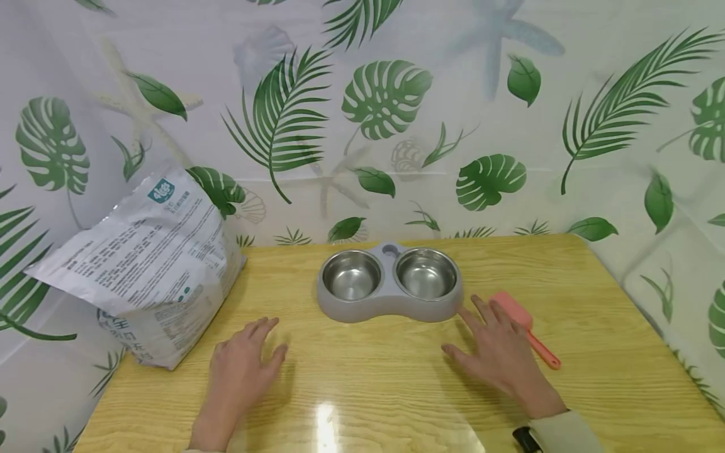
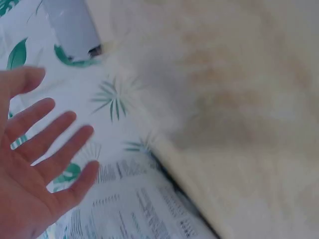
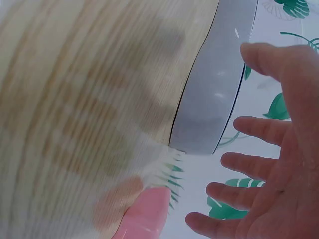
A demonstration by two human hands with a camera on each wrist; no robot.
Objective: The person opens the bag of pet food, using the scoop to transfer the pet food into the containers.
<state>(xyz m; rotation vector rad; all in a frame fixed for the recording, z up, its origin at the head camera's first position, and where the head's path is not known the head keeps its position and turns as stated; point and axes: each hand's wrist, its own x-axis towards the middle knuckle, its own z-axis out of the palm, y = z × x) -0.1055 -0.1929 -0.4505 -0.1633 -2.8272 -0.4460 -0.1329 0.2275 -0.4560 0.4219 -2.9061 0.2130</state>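
My left hand [image 1: 240, 365] hovers over the wooden table with its fingers spread and holds nothing. Nearest to it is a large white printed bag [image 1: 164, 270], standing at the table's left side. My right hand [image 1: 498, 349], fingers also spread, is between a grey double pet bowl [image 1: 391, 302] and a pink scoop [image 1: 512, 309]. In the head view its fingers overlap the scoop's edge and come close to the bowl stand's right end. Two round steel bowls sit in the stand. In the right wrist view the scoop [image 3: 147, 214] and the stand [image 3: 209, 84] lie beyond the bare fingers.
The yellowish wooden table [image 1: 362, 377] ends at the back against a white cloth [image 1: 430, 126] printed with green leaves. This cloth also hangs along both sides. A black wristband [image 1: 527, 439] shows at the right sleeve [image 1: 569, 431].
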